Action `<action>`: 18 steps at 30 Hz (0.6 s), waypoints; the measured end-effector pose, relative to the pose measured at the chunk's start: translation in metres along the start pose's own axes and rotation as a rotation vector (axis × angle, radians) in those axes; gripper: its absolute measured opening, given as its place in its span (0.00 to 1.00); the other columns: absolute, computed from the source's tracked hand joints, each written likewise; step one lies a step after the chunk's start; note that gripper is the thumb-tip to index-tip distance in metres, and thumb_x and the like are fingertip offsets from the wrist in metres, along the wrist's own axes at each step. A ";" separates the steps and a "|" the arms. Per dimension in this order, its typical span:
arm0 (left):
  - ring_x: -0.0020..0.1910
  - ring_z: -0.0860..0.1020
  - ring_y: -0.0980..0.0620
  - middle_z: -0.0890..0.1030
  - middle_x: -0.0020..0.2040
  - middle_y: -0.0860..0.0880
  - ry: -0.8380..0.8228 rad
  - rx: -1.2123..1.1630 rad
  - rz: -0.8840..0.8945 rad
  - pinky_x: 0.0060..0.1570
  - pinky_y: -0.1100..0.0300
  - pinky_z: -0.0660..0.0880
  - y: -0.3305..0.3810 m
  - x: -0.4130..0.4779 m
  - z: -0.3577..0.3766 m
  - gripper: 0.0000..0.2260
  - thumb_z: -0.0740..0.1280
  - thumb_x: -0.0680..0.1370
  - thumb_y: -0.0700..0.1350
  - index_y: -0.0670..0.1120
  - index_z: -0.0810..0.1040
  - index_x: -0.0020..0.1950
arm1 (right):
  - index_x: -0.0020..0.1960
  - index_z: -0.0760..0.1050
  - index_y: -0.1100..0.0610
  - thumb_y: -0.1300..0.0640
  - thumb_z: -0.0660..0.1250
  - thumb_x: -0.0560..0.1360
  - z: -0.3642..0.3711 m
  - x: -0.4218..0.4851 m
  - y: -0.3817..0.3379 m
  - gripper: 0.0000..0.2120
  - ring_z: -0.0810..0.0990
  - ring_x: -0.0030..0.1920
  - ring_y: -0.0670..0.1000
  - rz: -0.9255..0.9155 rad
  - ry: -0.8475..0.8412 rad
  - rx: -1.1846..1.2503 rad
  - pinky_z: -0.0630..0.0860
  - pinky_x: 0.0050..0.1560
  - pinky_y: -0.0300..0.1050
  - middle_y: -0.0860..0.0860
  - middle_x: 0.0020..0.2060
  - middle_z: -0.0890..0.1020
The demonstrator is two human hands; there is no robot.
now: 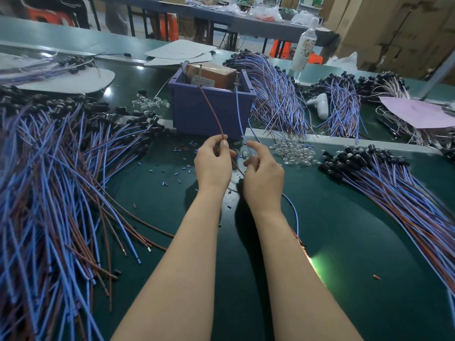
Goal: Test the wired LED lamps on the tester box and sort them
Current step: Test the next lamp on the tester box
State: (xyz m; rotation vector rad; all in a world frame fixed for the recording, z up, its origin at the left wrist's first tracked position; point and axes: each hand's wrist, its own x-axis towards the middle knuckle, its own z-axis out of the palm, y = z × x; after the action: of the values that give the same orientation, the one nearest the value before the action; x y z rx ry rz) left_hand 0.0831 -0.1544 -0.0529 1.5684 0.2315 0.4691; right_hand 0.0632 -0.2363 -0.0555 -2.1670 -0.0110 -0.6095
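Observation:
My left hand (213, 163) pinches a brown wire (213, 112) whose far end reaches up to a metal pin on the tester box (211, 75). My right hand (262, 172) pinches a blue wire (239, 114) that rises to another pin on the same box. The tester sits inside a purple bin (209, 112) at the table's middle. Both wires run back under my right forearm, where the lamp itself is hidden and a green glow (320, 263) lights the mat. A big heap of wired lamps (54, 173) lies to the left and another pile (394, 185) to the right.
More wired-lamp bundles (278, 94) lie behind the bin and at the far right. Clear lamp caps (294, 151) and cut insulation bits (177, 173) are scattered near my hands. A bottle (304, 45), a white tool (320, 104) and a pink sheet (416, 112) are at the back right.

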 end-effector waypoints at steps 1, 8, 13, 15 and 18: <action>0.33 0.76 0.61 0.78 0.33 0.54 0.000 -0.003 -0.001 0.33 0.73 0.72 0.000 0.000 0.000 0.09 0.59 0.81 0.40 0.42 0.77 0.58 | 0.63 0.75 0.53 0.67 0.57 0.76 0.000 0.000 0.000 0.19 0.78 0.48 0.57 -0.002 0.001 0.002 0.66 0.47 0.43 0.56 0.46 0.83; 0.39 0.78 0.50 0.81 0.40 0.48 -0.062 -0.009 -0.031 0.52 0.53 0.78 0.008 -0.003 -0.002 0.08 0.60 0.80 0.39 0.42 0.78 0.55 | 0.59 0.77 0.58 0.62 0.59 0.78 -0.004 -0.001 -0.008 0.13 0.78 0.50 0.57 0.023 -0.053 0.020 0.66 0.48 0.42 0.57 0.48 0.83; 0.48 0.81 0.49 0.82 0.44 0.48 -0.219 0.101 0.074 0.56 0.50 0.77 0.038 -0.013 -0.004 0.08 0.62 0.80 0.40 0.41 0.80 0.53 | 0.50 0.78 0.58 0.59 0.57 0.80 -0.028 0.002 -0.023 0.10 0.75 0.40 0.50 -0.009 -0.315 0.092 0.68 0.38 0.37 0.49 0.38 0.80; 0.47 0.80 0.50 0.82 0.43 0.48 -0.239 0.180 0.228 0.53 0.51 0.77 0.057 -0.018 -0.004 0.07 0.64 0.79 0.41 0.42 0.81 0.51 | 0.50 0.78 0.59 0.62 0.59 0.78 -0.047 0.006 -0.030 0.09 0.77 0.42 0.52 -0.049 -0.341 0.096 0.72 0.43 0.45 0.52 0.41 0.81; 0.39 0.77 0.55 0.81 0.42 0.50 -0.279 0.168 0.415 0.47 0.59 0.75 0.092 -0.028 0.007 0.06 0.65 0.78 0.43 0.44 0.81 0.50 | 0.47 0.79 0.60 0.61 0.61 0.77 -0.078 0.014 -0.034 0.08 0.77 0.42 0.54 -0.113 -0.201 0.019 0.72 0.45 0.47 0.56 0.41 0.81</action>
State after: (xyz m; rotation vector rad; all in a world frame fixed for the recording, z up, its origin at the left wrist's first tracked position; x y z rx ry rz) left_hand 0.0486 -0.1783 0.0335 1.8328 -0.2818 0.5537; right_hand 0.0357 -0.2759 0.0155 -2.2121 -0.2477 -0.4509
